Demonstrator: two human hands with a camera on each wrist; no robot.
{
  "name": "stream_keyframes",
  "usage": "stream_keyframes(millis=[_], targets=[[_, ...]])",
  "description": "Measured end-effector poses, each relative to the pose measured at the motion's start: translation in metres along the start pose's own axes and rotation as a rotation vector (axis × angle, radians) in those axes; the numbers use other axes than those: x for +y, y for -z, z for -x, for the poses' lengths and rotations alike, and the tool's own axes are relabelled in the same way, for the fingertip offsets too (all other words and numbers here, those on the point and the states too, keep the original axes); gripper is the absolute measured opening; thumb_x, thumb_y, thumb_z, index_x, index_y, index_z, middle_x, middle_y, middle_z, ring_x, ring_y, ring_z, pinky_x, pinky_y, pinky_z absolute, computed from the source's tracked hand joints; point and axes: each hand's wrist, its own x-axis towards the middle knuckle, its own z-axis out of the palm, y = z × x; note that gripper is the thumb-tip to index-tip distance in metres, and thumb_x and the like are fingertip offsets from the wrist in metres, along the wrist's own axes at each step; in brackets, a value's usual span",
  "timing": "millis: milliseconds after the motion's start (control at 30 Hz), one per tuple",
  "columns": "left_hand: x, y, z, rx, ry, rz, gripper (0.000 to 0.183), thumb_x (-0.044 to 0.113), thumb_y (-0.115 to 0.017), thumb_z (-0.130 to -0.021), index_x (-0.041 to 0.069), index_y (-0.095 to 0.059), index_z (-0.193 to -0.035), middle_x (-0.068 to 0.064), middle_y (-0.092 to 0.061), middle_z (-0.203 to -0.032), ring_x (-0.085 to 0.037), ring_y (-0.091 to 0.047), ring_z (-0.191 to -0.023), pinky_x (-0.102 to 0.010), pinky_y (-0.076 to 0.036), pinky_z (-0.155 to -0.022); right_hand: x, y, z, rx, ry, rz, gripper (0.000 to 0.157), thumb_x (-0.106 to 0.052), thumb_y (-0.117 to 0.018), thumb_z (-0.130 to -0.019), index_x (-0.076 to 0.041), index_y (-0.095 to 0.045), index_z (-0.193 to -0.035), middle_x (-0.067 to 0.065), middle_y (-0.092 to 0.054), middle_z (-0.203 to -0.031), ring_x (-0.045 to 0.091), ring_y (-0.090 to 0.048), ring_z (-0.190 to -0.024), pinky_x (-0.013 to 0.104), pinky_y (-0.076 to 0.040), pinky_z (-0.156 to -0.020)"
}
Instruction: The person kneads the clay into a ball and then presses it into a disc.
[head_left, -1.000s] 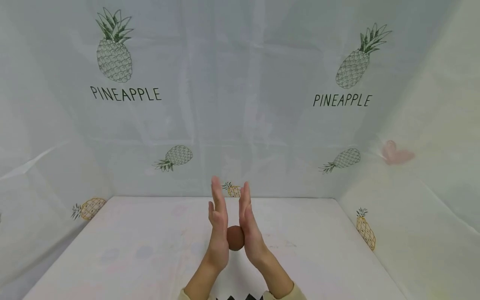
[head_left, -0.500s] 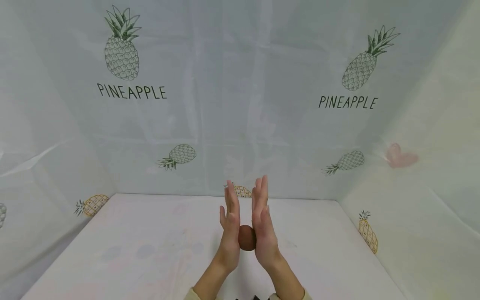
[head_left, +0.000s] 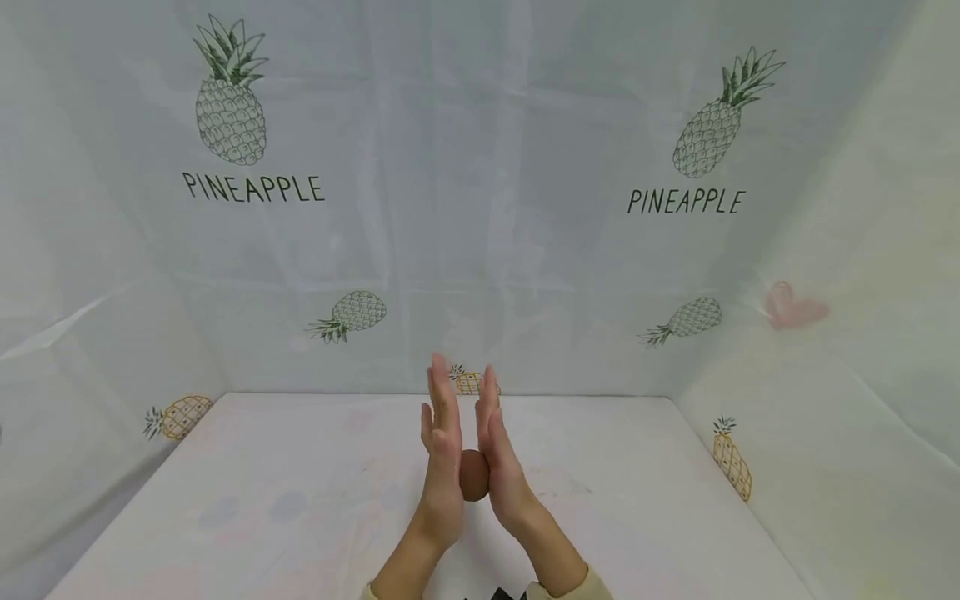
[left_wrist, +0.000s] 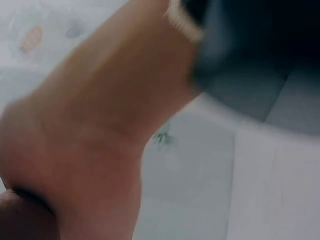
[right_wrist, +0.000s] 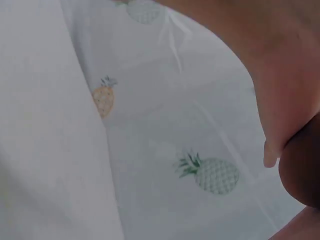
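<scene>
A smooth brown ball (head_left: pixel 474 476) sits between two facing palms in the head view. My left hand (head_left: pixel 442 467) presses it from the left, with fingers straight and pointing up and away. From the other side my right hand (head_left: pixel 507 467) presses its palm against the ball, its fingers likewise extended. Above the ball a gap shows between the two sets of fingers. At the lower left of the left wrist view, part of the ball (left_wrist: pixel 25 217) appears against a palm. The right wrist view has the ball (right_wrist: pixel 302 172) at its right edge, partly cut off.
A white table (head_left: pixel 300 467) with faint coloured marks lies below the hands. Behind it hangs a pale curtain (head_left: pixel 465 208) printed with pineapples. Similar sheets close in the left side (head_left: pixel 75 400) and the right side (head_left: pixel 847 400).
Both hands and the ball shifted right in the head view, then back left, while the view itself swayed slightly. The palms moved against each other, with the ball staying between them.
</scene>
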Motion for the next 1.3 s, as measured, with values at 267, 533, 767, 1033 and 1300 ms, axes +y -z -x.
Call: stream_keyframes(millis=[267,533,767,1033,1300], targets=[[-0.011,0.011,-0.009,0.012,0.072,0.011,0.067,0.065,0.002,-0.107,0.039,0.018,-0.167,0.017,0.026,-0.174,-0.008,0.030,-0.158,-0.060,0.031,-0.116,-0.016,-0.013,0.011,-0.034,0.157,0.046,0.059,-0.049,0.001,-0.112,-0.038,0.018,-0.168,-0.017,0.024,-0.174,0.021,0.018,-0.163,0.073,0.021,-0.117],[-0.016,-0.008,0.000,-0.112,0.100,0.035,0.060,0.047,0.000,-0.112,0.032,0.015,-0.169,0.015,0.021,-0.175,-0.013,0.025,-0.161,-0.065,0.029,-0.116,-0.025,0.008,0.012,0.075,0.279,0.081,0.060,-0.047,-0.001,-0.112,-0.038,0.017,-0.168,-0.012,0.018,-0.177,0.021,0.017,-0.164,0.072,0.022,-0.118],[-0.007,-0.016,0.007,-0.127,-0.046,-0.043,0.061,0.042,0.000,-0.114,0.024,0.012,-0.170,0.006,0.016,-0.178,-0.022,0.026,-0.162,-0.070,0.026,-0.113,-0.016,0.021,0.003,0.052,0.141,-0.029,0.058,-0.051,0.000,-0.112,-0.044,0.017,-0.167,-0.012,0.021,-0.175,0.024,0.022,-0.162,0.073,0.022,-0.117],[-0.005,0.009,0.000,-0.036,0.031,-0.066,0.066,0.059,0.000,-0.110,0.033,0.014,-0.169,0.014,0.022,-0.176,-0.012,0.025,-0.161,-0.062,0.029,-0.116,-0.004,-0.003,0.001,-0.081,-0.001,-0.036,0.060,-0.056,0.001,-0.112,-0.041,0.018,-0.167,-0.007,0.019,-0.176,0.029,0.017,-0.163,0.068,0.018,-0.123],[-0.019,0.009,-0.005,-0.065,0.091,-0.010,0.062,0.055,-0.001,-0.111,0.036,0.017,-0.167,0.017,0.025,-0.174,-0.010,0.027,-0.160,-0.061,0.031,-0.115,-0.032,-0.006,0.010,-0.054,0.124,-0.037,0.058,-0.051,0.004,-0.111,-0.043,0.019,-0.166,-0.009,0.022,-0.175,0.028,0.020,-0.162,0.069,0.023,-0.120]])
